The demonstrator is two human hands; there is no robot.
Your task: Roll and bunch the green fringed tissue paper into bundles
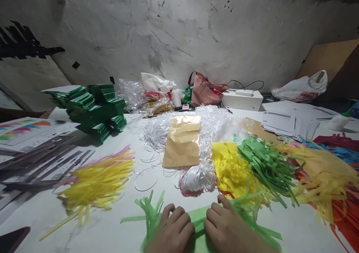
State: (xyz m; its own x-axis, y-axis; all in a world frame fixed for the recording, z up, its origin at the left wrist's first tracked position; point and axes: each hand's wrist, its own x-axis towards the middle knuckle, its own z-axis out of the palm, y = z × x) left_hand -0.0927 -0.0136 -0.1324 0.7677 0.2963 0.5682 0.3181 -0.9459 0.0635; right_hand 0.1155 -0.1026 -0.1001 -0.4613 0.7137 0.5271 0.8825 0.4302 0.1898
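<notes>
Both my hands rest at the bottom edge of the view on a light green fringed paper piece [199, 216]. My left hand [173, 230] has its fingers curled over the paper's left part, beside the loose fringe [150, 212]. My right hand [227, 228] presses on the paper's right part, fingers bent down. Just beyond them lie a bundle of white plastic string [196, 178] and a pile of yellow paper strips [232, 172].
Dark green strips [266, 165] and yellow, red and blue strips [325, 170] fill the right. A yellow-pink strip pile [97, 183] lies left. A brown envelope [183, 140], stacked green folded pieces [97, 109], bags, a glue bottle [176, 97] and a white box [242, 99] stand behind.
</notes>
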